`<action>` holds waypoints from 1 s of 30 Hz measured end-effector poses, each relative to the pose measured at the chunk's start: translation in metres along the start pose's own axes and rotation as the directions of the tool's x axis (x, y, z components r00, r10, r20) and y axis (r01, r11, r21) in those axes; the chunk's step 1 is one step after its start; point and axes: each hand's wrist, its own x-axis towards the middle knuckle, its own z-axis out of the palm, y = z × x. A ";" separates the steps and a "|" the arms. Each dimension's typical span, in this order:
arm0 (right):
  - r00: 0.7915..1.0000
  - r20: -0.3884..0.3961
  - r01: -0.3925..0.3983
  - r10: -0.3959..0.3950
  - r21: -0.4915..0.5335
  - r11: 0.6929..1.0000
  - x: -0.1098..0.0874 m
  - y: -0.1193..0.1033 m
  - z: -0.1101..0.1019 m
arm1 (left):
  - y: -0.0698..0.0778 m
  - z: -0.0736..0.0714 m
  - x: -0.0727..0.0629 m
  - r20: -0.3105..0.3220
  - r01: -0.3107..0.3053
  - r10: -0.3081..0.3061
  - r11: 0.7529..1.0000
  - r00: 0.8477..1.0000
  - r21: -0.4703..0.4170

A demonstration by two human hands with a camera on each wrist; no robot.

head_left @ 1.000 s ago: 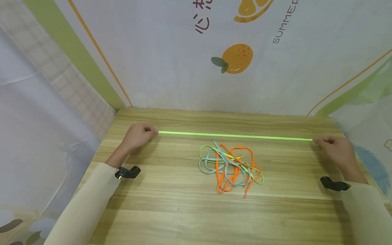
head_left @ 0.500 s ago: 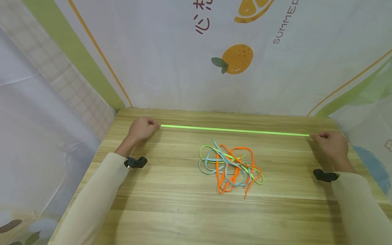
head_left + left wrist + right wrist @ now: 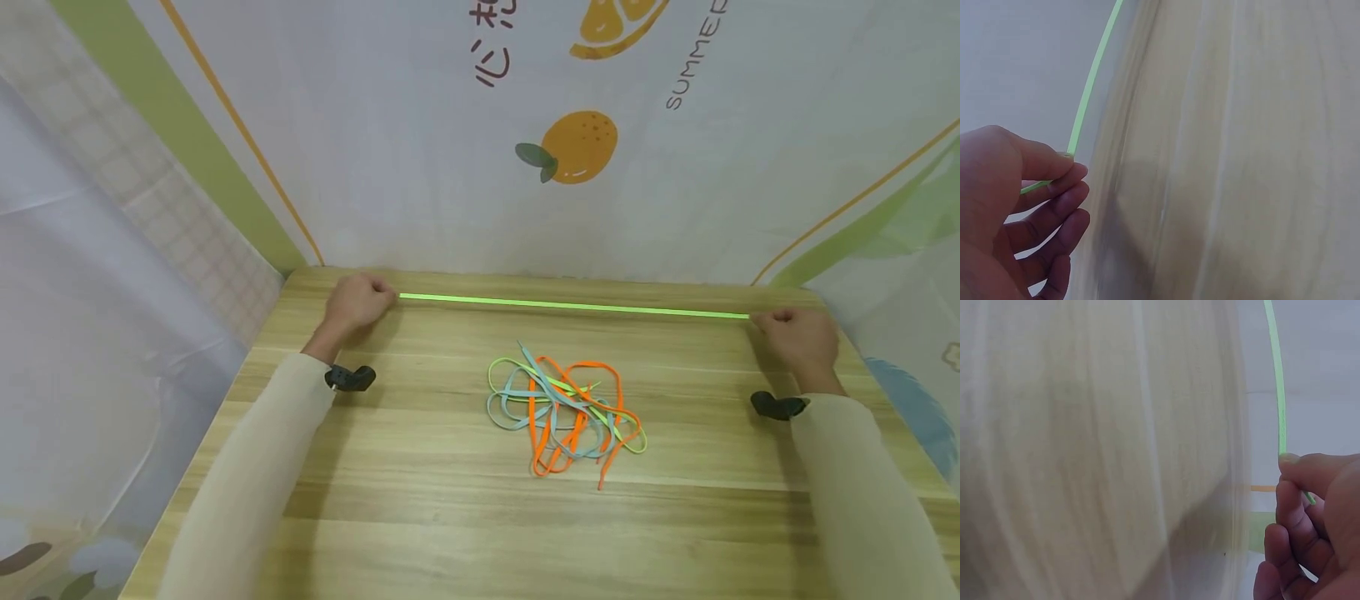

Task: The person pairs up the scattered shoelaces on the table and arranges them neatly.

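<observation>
A flat neon-green shoelace [image 3: 573,306] is stretched straight between the two hands, above the far part of the table. At its left end, the left hand [image 3: 358,302] pinches it between thumb and forefinger; the left wrist view shows the lace [image 3: 1090,81] passing under the thumb tip, the other fingers loosely bent. The right hand [image 3: 801,335] pinches the opposite end, and a short tip of the lace [image 3: 1281,412] sticks out behind the fingers in the right wrist view. Nearer the person lies a tangled pile of orange, light blue and green shoelaces [image 3: 555,385].
The wooden table [image 3: 465,533] bears the pile near its middle. Behind it hangs a white printed curtain [image 3: 420,167], close to the table's far edge. Another pale cloth [image 3: 75,292] hangs along the left side.
Both hands have moved away from the person toward the table's far edge and slightly closer together, carrying the taut green shoelace. The pile has stayed where it was.
</observation>
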 end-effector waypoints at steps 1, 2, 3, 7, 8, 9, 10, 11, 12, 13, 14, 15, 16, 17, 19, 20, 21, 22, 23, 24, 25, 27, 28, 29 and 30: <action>1.000 0.002 -0.001 0.001 0.000 1.000 0.001 -0.001 0.000 | 0.001 0.000 0.002 -0.002 0.003 -0.003 1.000 1.000 0.008; 1.000 0.002 -0.002 0.002 -0.005 1.000 0.003 -0.001 0.000 | 0.001 0.000 0.003 -0.005 0.007 -0.007 1.000 1.000 0.018; 1.000 0.000 0.000 0.000 -0.007 1.000 0.004 -0.002 0.000 | 0.002 0.000 0.005 -0.007 0.011 -0.011 1.000 1.000 0.024; 1.000 -0.008 0.008 -0.008 -0.029 1.000 0.010 -0.003 0.004 | 0.005 -0.001 0.008 -0.015 0.028 -0.027 0.999 1.000 0.043; 1.000 -0.011 0.008 -0.008 -0.031 0.999 0.011 -0.002 0.005 | 0.006 -0.002 0.009 -0.015 0.035 -0.034 0.998 0.999 0.047; 1.000 -0.018 0.009 -0.010 -0.032 0.999 0.013 -0.002 0.007 | 0.005 -0.002 0.012 -0.010 0.043 -0.042 0.998 0.999 0.044; 1.000 -0.020 0.011 -0.012 -0.033 0.999 0.014 -0.002 0.009 | -0.004 0.003 0.020 -0.016 0.050 -0.049 0.998 0.999 0.047; 1.000 -0.022 0.012 -0.013 -0.030 0.999 0.014 -0.002 0.011 | -0.015 0.008 0.030 -0.014 0.052 -0.051 0.997 0.999 0.049; 1.000 -0.023 0.012 -0.013 -0.031 0.999 0.015 -0.002 0.012 | -0.025 0.014 0.041 -0.016 0.058 -0.057 0.997 0.998 0.058; 1.000 -0.022 0.011 -0.011 -0.029 1.000 0.015 -0.003 0.013 | -0.030 0.016 0.047 -0.006 0.062 -0.062 0.997 0.998 0.056; 1.000 -0.019 0.012 -0.013 -0.032 0.999 0.016 -0.002 0.015 | -0.041 0.021 0.057 -0.004 0.062 -0.062 0.996 0.998 0.061; 1.000 -0.017 0.015 -0.015 -0.035 0.999 0.016 -0.003 0.015 | -0.049 0.026 0.066 -0.011 0.076 -0.075 0.995 0.997 0.067; 1.000 -0.009 0.020 -0.020 -0.041 0.999 0.016 -0.004 0.016 | -0.057 0.032 0.074 -0.021 0.086 -0.084 0.993 0.996 0.080; 1.000 -0.005 0.023 -0.023 -0.045 0.999 0.017 -0.005 0.017 | -0.054 0.031 0.073 -0.012 0.095 -0.095 0.992 0.995 0.087; 0.999 -0.005 0.036 -0.036 -0.054 0.998 0.019 -0.007 0.018 | -0.046 0.030 0.069 -0.019 0.121 -0.120 0.987 0.993 0.103; 0.999 -0.002 0.040 -0.040 -0.055 0.998 0.019 -0.008 0.019 | -0.046 0.032 0.072 -0.025 0.133 -0.131 0.984 0.991 0.115; 0.999 0.000 0.044 -0.044 -0.055 0.998 0.020 -0.009 0.019 | -0.041 0.031 0.069 -0.023 0.141 -0.139 0.983 0.990 0.118; 0.999 0.002 0.046 -0.046 -0.058 0.997 0.021 -0.010 0.019 | -0.041 0.032 0.069 -0.019 0.135 -0.134 0.984 0.991 0.118; 0.999 0.005 0.044 -0.044 -0.059 0.997 0.022 -0.011 0.020 | -0.037 0.031 0.067 -0.020 0.139 -0.137 0.983 0.990 0.117; 0.999 0.009 0.041 -0.041 -0.060 0.997 0.023 -0.012 0.020 | -0.038 0.032 0.069 -0.025 0.144 -0.142 0.983 0.990 0.117; 0.999 0.017 0.035 -0.034 -0.060 0.998 0.024 -0.012 0.021 | -0.039 0.034 0.070 -0.028 0.148 -0.146 0.982 0.989 0.118; 0.999 0.031 0.026 -0.024 -0.064 0.998 0.025 -0.013 0.022 | -0.041 0.035 0.072 -0.029 0.153 -0.150 0.981 0.988 0.120; 0.999 0.037 0.023 -0.020 -0.065 0.998 0.025 -0.013 0.022 | -0.043 0.038 0.075 -0.037 0.158 -0.154 0.979 0.987 0.127; 0.999 0.040 0.020 -0.017 -0.063 0.998 0.025 -0.014 0.023 | -0.044 0.038 0.076 -0.041 0.166 -0.162 0.978 0.986 0.128; 0.999 0.041 0.022 -0.019 -0.061 0.998 0.026 -0.014 0.024 | -0.046 0.040 0.077 -0.041 0.168 -0.164 0.977 0.986 0.131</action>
